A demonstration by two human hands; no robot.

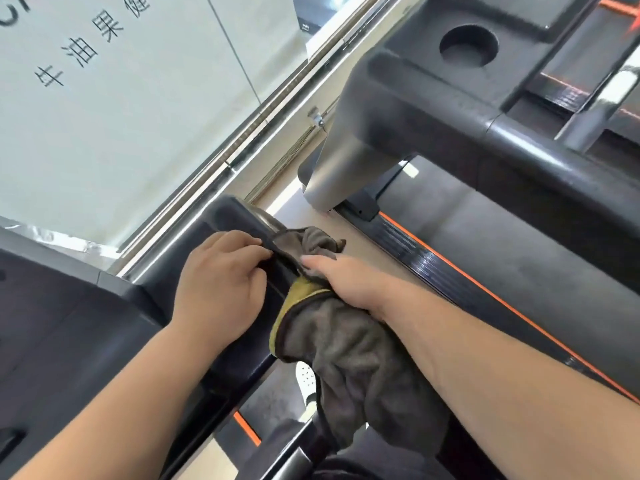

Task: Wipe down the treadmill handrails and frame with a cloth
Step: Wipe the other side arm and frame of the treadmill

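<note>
— Where is the cloth (349,358)?
— Bunched against the right side of the black treadmill handrail (239,216), with the right grip (343,282) grasping it.
— And the left grip (221,282)?
— Clenched over the handrail, fingertips at the cloth's edge.

We see a pale frosted glass panel (121,116) filling the upper left, with dark Chinese characters (83,53) printed across its top. A shiny metal frame strip (214,157) runs along the panel's right edge, slanting from top right to lower left. Just right of that edge, a small metal bracket (317,118) sits against the strip. Further right of the panel lies a beige floor (360,233). A dark box (313,12) stands beyond the panel's upper right corner. Well below the panel, a white perforated shoe (306,379) shows, partly hidden.
</note>
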